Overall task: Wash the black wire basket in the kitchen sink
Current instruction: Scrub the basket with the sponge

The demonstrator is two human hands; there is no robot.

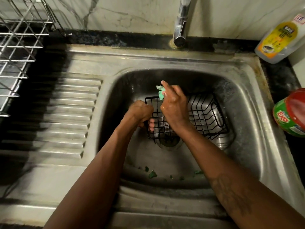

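now our left hand (140, 111) grips the left end of the black wire basket (203, 111), lying long axis left to right over the drain (170, 143) of the sink (244, 90), while our right hand (173, 104) pinches a green scrubber (160, 92) at its back-left rim.

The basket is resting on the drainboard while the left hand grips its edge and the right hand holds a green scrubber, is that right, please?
Not quite: the head view shows the basket down in the sink, over the drain. The rest holds: the left hand grips its edge and the right hand holds a green scrubber.
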